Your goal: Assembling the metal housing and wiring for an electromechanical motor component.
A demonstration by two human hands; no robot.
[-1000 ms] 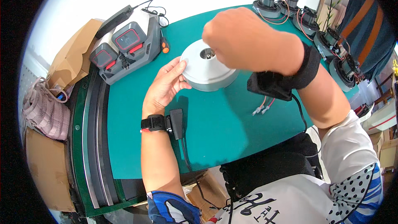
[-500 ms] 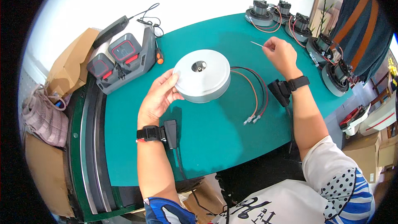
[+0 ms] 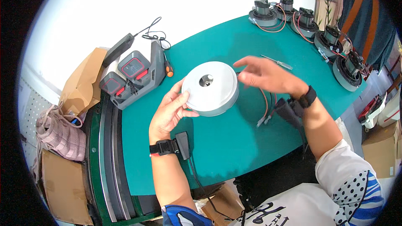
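My left hand grips the left side of a round silver vacuum motor, thumb on its rim and fingers under its edge. The motor's flat face, with a central hole, is turned up and slightly tilted. Close to the motor's right edge is my right hand, fingers stretched out and apart, holding nothing. Orange, black and red wires run from the motor toward the table, partly hidden under that hand. Beyond it a thin screwdriver with a pale clear handle lies on the green mat.
Several similar motors with black tops line the right far edge. At left stands a grey charger dock with red-trimmed battery packs, an orange-tipped screwdriver beside it. A cardboard box and a pinkish shoe are farther left.
My right hand has let go of the thin screwdriver, now lying on the mat, and has come left to the motor with fingers opened. My left hand still holds the motor.
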